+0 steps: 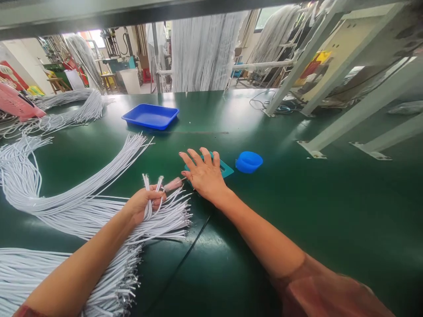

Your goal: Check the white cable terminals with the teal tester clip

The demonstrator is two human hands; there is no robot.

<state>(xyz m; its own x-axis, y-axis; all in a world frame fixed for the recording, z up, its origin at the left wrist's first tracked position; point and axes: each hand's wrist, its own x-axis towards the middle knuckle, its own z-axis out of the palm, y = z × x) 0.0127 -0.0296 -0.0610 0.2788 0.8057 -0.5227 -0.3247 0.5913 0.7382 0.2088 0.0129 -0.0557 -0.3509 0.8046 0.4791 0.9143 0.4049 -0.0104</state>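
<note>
Right hand [205, 175] splayed wide over teal plastic piece [227, 171], contact unclear. Left of teal piece: left hand [144, 203] closed round few white wires [146, 181], loose wire bundle [161, 225] beneath. Wires probably light, bendy, smooth enough to slide; best hold just behind tips, gathered snugly.

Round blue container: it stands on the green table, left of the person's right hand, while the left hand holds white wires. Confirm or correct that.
The side is wrong: the head view shows the round blue container to the right of the right hand. The rest stands.
</note>
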